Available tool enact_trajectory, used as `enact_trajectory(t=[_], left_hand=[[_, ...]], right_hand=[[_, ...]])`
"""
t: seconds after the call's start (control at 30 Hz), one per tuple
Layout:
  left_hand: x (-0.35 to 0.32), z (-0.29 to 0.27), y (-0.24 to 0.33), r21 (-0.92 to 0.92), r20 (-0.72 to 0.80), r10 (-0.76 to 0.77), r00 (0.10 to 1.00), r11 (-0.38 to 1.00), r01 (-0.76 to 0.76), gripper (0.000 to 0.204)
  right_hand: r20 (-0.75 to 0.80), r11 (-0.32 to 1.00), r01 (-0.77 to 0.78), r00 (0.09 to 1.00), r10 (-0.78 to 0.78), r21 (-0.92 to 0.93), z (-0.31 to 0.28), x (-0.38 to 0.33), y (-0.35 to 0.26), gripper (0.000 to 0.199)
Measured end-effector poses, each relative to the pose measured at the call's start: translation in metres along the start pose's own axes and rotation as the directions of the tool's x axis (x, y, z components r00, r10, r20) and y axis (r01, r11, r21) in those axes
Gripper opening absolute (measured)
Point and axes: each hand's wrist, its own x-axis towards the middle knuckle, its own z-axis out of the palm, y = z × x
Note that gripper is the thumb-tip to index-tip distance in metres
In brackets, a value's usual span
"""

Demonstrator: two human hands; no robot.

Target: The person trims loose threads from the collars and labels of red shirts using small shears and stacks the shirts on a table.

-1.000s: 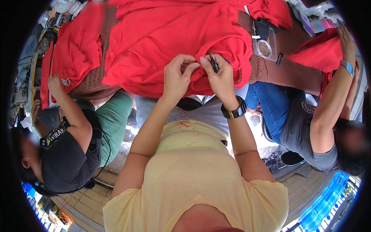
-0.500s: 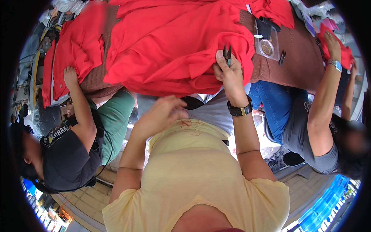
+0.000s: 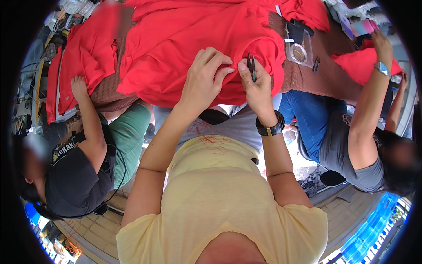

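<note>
My left hand, hanging loose by my chest half a second ago, is back up at twelve o'clock, fingers pinching the red garment on the brown table. My right hand grips small black snips beside it. A co-worker's hand presses cloth at nine o'clock; a clear box lies at two.
</note>
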Motion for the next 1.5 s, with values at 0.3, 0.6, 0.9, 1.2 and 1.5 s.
enact_trajectory(t=[0.3, 0.6, 0.9, 1.2, 1.5], left_hand=[[-0.001, -0.008, -0.012, -0.17, 0.11, -0.097, 0.989, 0.979, 0.115, 0.016], [-0.009, -0.01, -0.017, -0.493, 0.135, -0.337, 0.932, 0.792, 0.359, 0.005], [-0.032, -0.036, -0.019, -0.708, 0.163, -0.44, 0.883, 0.571, 0.415, 0.009], [-0.023, -0.031, -0.029, 0.047, 0.017, -0.131, 0.991, 0.99, 0.13, 0.014], [-0.024, -0.033, -0.028, -0.528, 0.18, -0.393, 0.902, 0.735, 0.425, 0.026]], right_hand=[[0.042, 0.929, 0.306, 0.952, -0.304, -0.21, 0.004, 0.002, 0.0, 0.014], [-0.005, 0.921, 0.311, 0.947, -0.322, -0.234, 0.006, 0.001, -0.003, 0.014], [0.009, 0.99, -0.016, 1.0, 0.015, 0.143, 0.003, -0.001, 0.003, 0.019], [0.038, 0.965, 0.241, 0.97, -0.238, -0.104, 0.013, 0.006, -0.014, 0.023], [0.04, 0.915, 0.299, 0.953, -0.3, -0.271, 0.014, 0.019, -0.012, 0.015]])
